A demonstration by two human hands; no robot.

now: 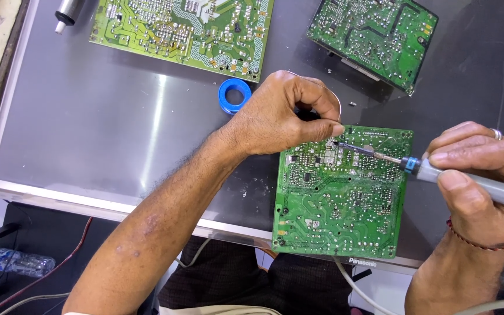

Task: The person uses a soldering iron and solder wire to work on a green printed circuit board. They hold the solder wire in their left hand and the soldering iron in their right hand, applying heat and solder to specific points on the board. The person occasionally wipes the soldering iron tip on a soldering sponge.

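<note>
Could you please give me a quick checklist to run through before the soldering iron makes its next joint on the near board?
1. Soldering iron firmly in right hand: ok.
2. Iron tip on the near circuit board: ok.
3. Left hand fingertips at the joint, close to the tip: not ok.
4. Board fully on the grey panel: not ok, it overhangs the near edge.
5. Solder spool within reach: ok.
6. Tip hot: cannot tell.

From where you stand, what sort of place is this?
Probably an electronics repair bench. The right hand holds a soldering iron to a green circuit board, two more boards lie on the grey table, beside a blue solder spool.
</note>
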